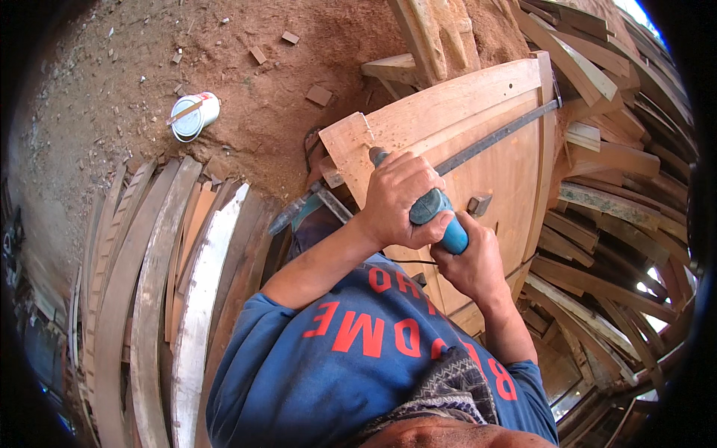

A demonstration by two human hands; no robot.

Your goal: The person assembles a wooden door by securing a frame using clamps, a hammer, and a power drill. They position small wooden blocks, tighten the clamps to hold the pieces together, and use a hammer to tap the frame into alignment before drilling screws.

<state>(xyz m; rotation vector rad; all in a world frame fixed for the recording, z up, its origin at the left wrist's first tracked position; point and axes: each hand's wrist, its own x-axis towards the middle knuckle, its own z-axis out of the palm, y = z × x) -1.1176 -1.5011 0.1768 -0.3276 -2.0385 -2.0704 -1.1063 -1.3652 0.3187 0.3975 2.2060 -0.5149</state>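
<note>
Both hands are wrapped tight around a teal power tool [437, 216]. The left hand [399, 198] is closed over the tool's upper body, fingers curled fully round it. The right hand [470, 261] is clenched on the lower grip, at about five o'clock from the left. The tool sits near the centre of the view, pressed against the face of a large curved wooden panel [493, 149]. Its working end is hidden under the left hand, so I cannot tell what bit or disc it carries or exactly where it bites.

A dark metal bar [497, 134] runs across the panel from the tool toward two o'clock. If the tool drifts that way, it could strike the metal and kick back. A small wooden block [478, 203] lies just beside the right hand, at about one o'clock from it, and could snag the tool in the same way.

The thin black cord [411, 261] trails below the hands close to the blue shirt [351, 351]; a tug there could jerk the grip.

Curved planks [164, 299] are stacked at nine o'clock, and a white tin [194, 116] lies on the dirt floor [112, 67] at ten o'clock, well apart from the work.
</note>
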